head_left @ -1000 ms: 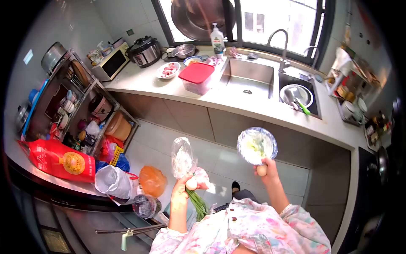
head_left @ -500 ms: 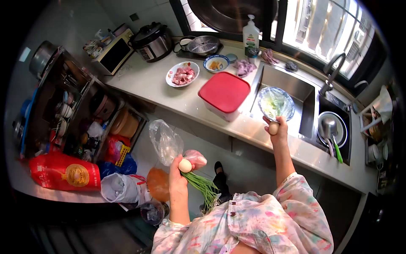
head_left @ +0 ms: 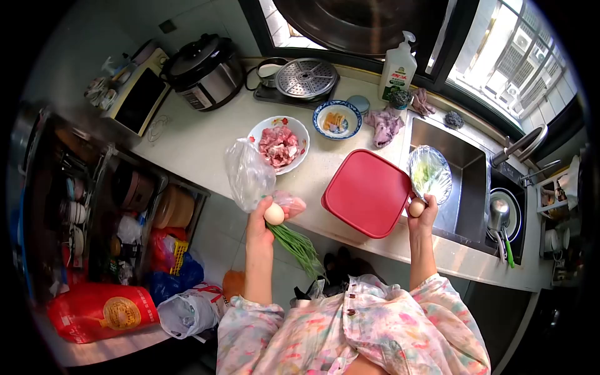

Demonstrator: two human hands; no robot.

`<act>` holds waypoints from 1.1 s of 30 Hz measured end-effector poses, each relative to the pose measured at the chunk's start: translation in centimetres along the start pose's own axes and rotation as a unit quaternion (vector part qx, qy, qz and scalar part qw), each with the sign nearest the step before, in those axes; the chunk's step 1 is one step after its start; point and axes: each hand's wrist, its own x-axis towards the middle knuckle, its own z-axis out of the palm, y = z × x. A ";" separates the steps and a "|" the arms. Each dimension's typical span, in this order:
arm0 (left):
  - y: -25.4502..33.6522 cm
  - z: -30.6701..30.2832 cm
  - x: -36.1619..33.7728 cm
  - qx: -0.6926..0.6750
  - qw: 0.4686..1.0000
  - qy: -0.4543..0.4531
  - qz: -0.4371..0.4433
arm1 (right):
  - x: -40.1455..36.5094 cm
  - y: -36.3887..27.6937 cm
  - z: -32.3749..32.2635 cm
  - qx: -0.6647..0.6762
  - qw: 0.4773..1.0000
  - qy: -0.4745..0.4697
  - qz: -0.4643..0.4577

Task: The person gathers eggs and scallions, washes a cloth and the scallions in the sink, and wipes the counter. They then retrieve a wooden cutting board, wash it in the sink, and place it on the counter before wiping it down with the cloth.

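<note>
My left hand (head_left: pixel 259 228) is closed around a pale egg (head_left: pixel 274 214), a bunch of green stalks (head_left: pixel 296 247) and a clear plastic bag (head_left: pixel 250 174) with something pink at its lower end. In my right hand (head_left: pixel 424 215) are a brown egg (head_left: pixel 416 207) and the edge of a bowl wrapped in clear film (head_left: pixel 430 174), with pale green food inside. That bowl is over the near left edge of the sink. A red-lidded container (head_left: pixel 367 192) stands on the counter between my hands. Beyond the plastic bag is a bowl of raw meat (head_left: pixel 279 147).
The sink (head_left: pixel 464 181) lies at the right, with a basin of utensils beside it. A blue-rimmed bowl (head_left: pixel 337 120), purple cloth (head_left: pixel 384 127), soap bottle (head_left: pixel 398 67), steamer plate (head_left: pixel 306 78) and pressure cooker (head_left: pixel 207 73) stand at the back. Shelves and bags are at left.
My view has moved closer to the counter. The left hand, with the plastic bag, egg and stalks, has come up beside the counter edge near the meat bowl. Both hands keep their hold.
</note>
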 end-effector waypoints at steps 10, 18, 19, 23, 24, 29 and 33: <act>1.9 1.2 9.5 -0.004 0.997 -0.061 -0.037 | 0.1 4.6 3.9 -0.009 0.997 0.055 -0.050; 5.4 2.8 15.1 0.001 0.990 -0.116 -0.085 | -2.2 9.9 9.1 0.046 0.986 0.100 -0.127; 6.1 2.7 16.0 0.012 0.989 -0.122 -0.078 | -2.3 10.6 9.9 0.056 0.982 0.106 -0.146; 9.1 1.6 18.2 0.072 0.989 -0.109 -0.068 | -2.9 14.1 12.4 0.087 0.970 0.124 -0.191; 9.8 0.8 18.3 0.085 0.987 -0.108 -0.079 | -3.2 15.1 13.1 0.092 0.969 0.128 -0.193; 13.4 -3.7 17.6 0.105 0.987 -0.076 -0.090 | -4.4 20.0 16.5 0.060 0.960 0.170 -0.213; 17.5 -6.6 19.1 0.089 0.993 -0.037 -0.074 | -4.9 24.0 20.6 0.059 0.961 0.147 -0.228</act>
